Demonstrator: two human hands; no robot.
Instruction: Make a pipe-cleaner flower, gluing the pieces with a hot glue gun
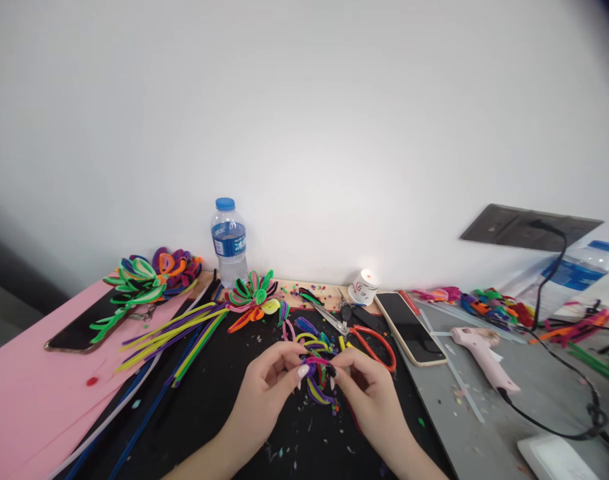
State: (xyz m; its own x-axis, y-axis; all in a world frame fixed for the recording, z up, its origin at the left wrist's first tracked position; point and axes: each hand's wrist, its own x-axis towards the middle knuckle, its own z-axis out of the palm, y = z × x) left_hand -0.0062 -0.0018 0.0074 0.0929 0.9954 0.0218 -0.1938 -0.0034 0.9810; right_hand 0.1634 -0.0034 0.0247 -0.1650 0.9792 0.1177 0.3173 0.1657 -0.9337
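Note:
Both hands meet at the middle of the black mat [184, 433]. My left hand [264, 393] pinches a magenta pipe cleaner [316, 361] between thumb and fingers. Its other side is pinched by my right hand [367, 393], a few centimetres away. Curled purple and yellow pipe cleaners [320, 395] hang below the fingertips, and more coloured loops lie just behind. Where the strands join is too small to tell. Open scissors with orange handles [379, 347] rest beyond my right hand. A pipe cleaner flower with green petals [254, 293] lies behind my left hand.
Long pipe cleaners [184, 333] and a dark phone [84, 323] lie left. A water bottle [229, 243] and a paper cup [364, 288] stand by the wall. Another phone [411, 328], a pink glue gun [484, 357] and its black cable lie right.

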